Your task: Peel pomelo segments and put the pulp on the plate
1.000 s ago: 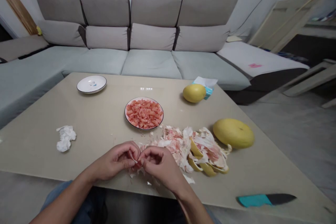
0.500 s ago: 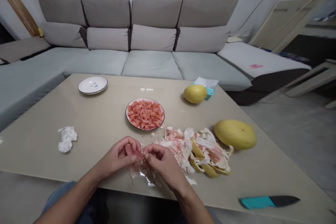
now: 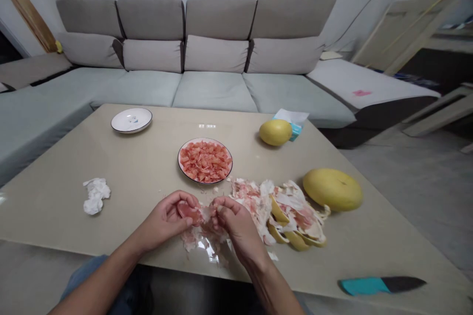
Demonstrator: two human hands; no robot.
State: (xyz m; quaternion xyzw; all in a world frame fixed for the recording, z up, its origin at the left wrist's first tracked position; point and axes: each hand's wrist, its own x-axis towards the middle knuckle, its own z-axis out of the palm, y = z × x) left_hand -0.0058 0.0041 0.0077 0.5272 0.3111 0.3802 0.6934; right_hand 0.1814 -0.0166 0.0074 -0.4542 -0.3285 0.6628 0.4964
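A pink pomelo segment (image 3: 189,213) is cradled in the left hand (image 3: 164,219), while white membrane (image 3: 207,213) at its edge is pinched by the right hand (image 3: 236,224), above scattered pith shreds (image 3: 195,241) on a beige table (image 3: 140,157). From the hands, a white plate (image 3: 179,161) heaped with pink pulp (image 3: 205,161) is placed at 12 o'clock, a pile of peel (image 3: 291,216) and a whole pomelo (image 3: 332,189) at 2 o'clock, and a teal-handled knife (image 3: 382,285) at 4 o'clock.
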